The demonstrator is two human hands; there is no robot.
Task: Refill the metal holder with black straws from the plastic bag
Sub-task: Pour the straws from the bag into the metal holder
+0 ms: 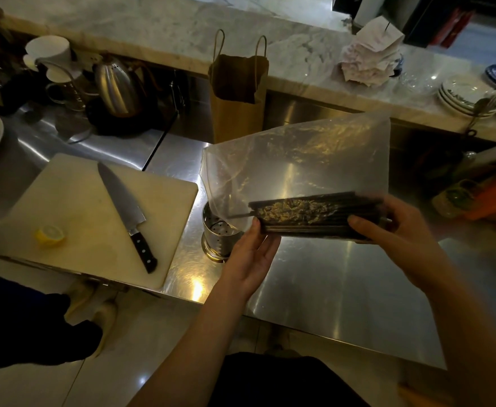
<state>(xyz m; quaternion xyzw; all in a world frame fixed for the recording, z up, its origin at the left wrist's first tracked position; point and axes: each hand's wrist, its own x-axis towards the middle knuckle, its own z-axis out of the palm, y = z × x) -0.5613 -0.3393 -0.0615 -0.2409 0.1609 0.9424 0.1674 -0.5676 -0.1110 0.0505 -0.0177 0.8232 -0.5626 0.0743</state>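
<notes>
The black straws (317,214) lie as one flat bundle inside the plastic bag (299,160), which is held in the air over the steel counter (343,274), near its front edge. The left hand (252,254) cups the bundle's left end from below, palm up and fingers only loosely curled against the plastic. The right hand (393,221) grasps the right end through the bag, thumb over the top. The bag's loose mouth sags down to the left, over the metal holder (219,233), which stands on the counter just beside the right edge of the cutting board (94,218). From where I stand the holder looks empty; I can see its perforated bottom.

One straw already pokes out ahead of the rest toward the mouth. If the right end is lifted quickly, the whole bundle could slide out at once, and the floppy plastic would not steer it. Straws could then hit the holder's rim, fan out over the counter, or roll off the front edge to the floor. The holder looks light and could tip if the bundle strikes it sideways. The left hand's loose hold is the weak point, I think, as the bundle could slip past it. A knife (126,207) and a lemon half (50,235) lie on the board, close enough for stray straws to land among them.
</notes>
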